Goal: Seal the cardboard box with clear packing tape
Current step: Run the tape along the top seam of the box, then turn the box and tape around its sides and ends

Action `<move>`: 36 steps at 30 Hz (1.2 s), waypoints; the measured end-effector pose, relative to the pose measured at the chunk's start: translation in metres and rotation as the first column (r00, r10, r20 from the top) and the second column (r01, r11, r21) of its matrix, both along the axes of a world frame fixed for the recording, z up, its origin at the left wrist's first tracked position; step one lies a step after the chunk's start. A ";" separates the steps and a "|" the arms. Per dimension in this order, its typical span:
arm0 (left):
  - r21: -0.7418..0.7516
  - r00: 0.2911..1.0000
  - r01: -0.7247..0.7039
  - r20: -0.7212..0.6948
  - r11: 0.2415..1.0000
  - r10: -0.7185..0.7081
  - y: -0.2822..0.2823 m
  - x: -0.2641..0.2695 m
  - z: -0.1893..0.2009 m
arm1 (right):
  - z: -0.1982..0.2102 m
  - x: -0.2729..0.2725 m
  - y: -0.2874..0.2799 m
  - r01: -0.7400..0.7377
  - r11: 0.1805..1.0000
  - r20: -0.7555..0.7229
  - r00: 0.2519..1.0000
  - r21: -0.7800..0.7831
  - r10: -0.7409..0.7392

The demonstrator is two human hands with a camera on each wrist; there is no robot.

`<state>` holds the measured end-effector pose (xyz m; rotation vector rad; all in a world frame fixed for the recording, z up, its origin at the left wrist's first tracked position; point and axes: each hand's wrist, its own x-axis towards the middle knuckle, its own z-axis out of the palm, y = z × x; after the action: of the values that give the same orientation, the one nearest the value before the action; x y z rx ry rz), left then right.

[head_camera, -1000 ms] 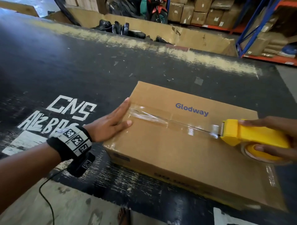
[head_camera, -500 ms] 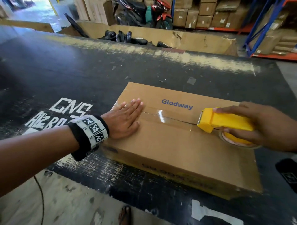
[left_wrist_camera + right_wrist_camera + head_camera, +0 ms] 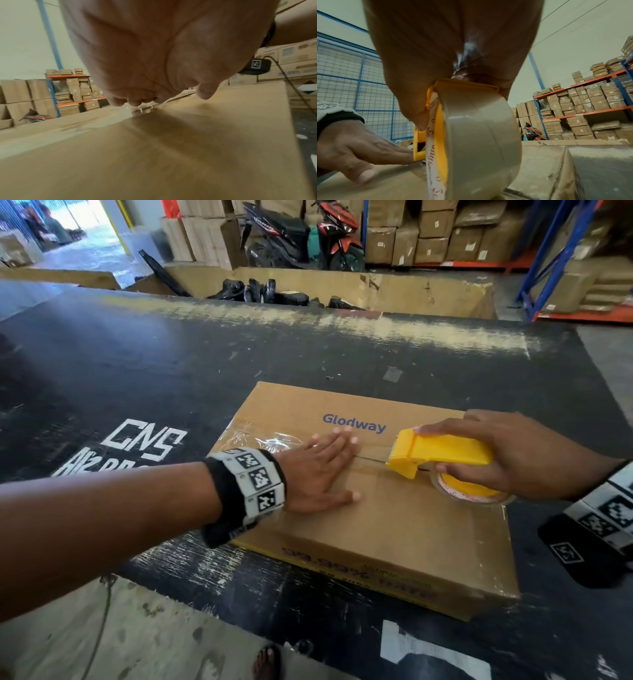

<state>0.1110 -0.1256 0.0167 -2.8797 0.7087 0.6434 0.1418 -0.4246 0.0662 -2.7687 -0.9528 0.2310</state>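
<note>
A brown cardboard box (image 3: 394,529) printed "Glodway" lies flat on the black table (image 3: 171,364). Clear tape (image 3: 270,440) covers the left part of its centre seam. My left hand (image 3: 322,470) lies flat on the box top, fingers straight, pressing the taped seam. My right hand (image 3: 507,453) grips a yellow tape dispenser (image 3: 442,453) with a roll of clear tape (image 3: 481,142); its front end sits on the seam just right of the left fingertips. In the left wrist view the left hand (image 3: 154,67) hovers low over the box top (image 3: 154,162). The right wrist view shows my left hand (image 3: 359,148) beside the dispenser (image 3: 440,121).
A large open cardboard bin (image 3: 376,289) with black items stands behind the table. Beyond it are a parked motorbike (image 3: 335,237), stacked cartons (image 3: 445,234) and blue-and-orange racking (image 3: 555,268). White lettering (image 3: 144,440) marks the table left of the box. A bare foot (image 3: 267,662) shows at the bottom.
The dispenser has moved left along the seam toward the box middle. My left hand slid right from the box's left edge onto the top, flat on the tape.
</note>
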 end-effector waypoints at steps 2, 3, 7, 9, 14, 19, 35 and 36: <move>-0.044 1.000 -0.019 -0.019 0.999 0.018 -0.025 0.002 -0.003 | -0.001 0.001 0.000 -0.008 1.000 0.012 1.000 -0.008 0.008; -0.051 0.999 -0.044 -0.034 0.998 0.042 -0.032 0.003 -0.006 | -0.001 0.004 0.001 -0.016 1.000 0.016 1.000 -0.013 0.016; -0.044 0.997 -0.065 -0.037 0.997 0.063 -0.035 0.003 -0.011 | 0.008 0.014 -0.003 -0.078 0.997 -0.024 0.997 -0.008 0.078; -0.033 0.997 -0.057 -0.051 0.998 0.056 -0.034 0.003 -0.010 | 0.018 0.016 -0.024 -0.090 0.996 -0.037 0.995 -0.012 0.089; -0.022 0.998 -0.026 -0.062 0.999 0.025 -0.031 0.006 -0.012 | 0.036 0.009 -0.129 -0.025 0.997 -0.108 0.994 -0.072 0.017; 0.007 0.998 -0.002 -0.065 1.000 0.003 -0.033 0.007 -0.011 | 0.022 0.001 -0.176 0.040 0.990 -0.135 0.989 -0.135 -0.058; -0.014 0.999 0.048 0.001 0.999 -0.048 -0.048 0.010 0.011 | -0.063 0.008 -0.201 0.312 0.943 -0.300 0.894 -0.116 -0.333; -0.033 0.991 0.120 0.067 0.992 -0.118 -0.059 0.014 0.017 | -0.064 0.003 -0.203 0.351 0.933 -0.284 0.889 -0.083 -0.360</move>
<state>0.1255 -0.1848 0.0341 -2.8495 0.8835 0.5242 0.1445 -0.6271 0.0023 -2.7618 -0.3614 0.5809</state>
